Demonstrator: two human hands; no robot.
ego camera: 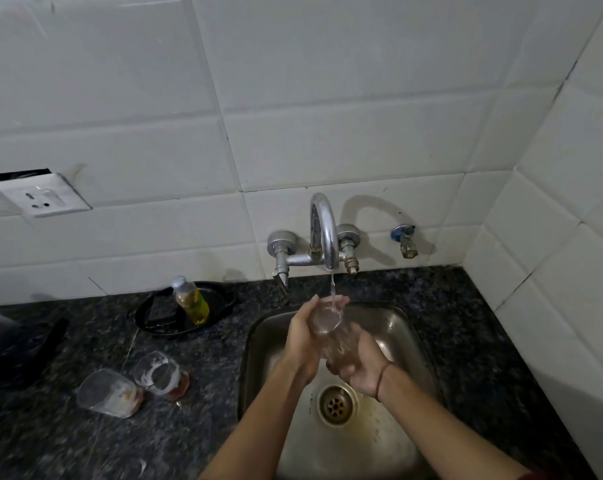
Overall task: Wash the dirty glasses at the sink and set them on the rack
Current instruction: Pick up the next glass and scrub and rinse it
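A clear glass [329, 323] is tilted under the running tap [324, 233], over the steel sink [402, 336]. Water falls onto its rim. My left hand [305, 341] wraps the glass's left side, fingers reaching up by the rim. My right hand [360, 368] grips its base from below and the right. Two dirty glasses stand on the dark counter left of the sink: one [108, 393] with orange residue, the other [161, 375] with white foam marks and reddish dregs. No rack is in view.
A black tray [220, 299] behind the dirty glasses holds a small bottle of yellow liquid [191, 299]. A dark bag [19, 348] lies at the far left. A wall socket [40, 197] and a spare valve [405, 239] sit on the white tiles. The drain [336, 405] is below my hands.
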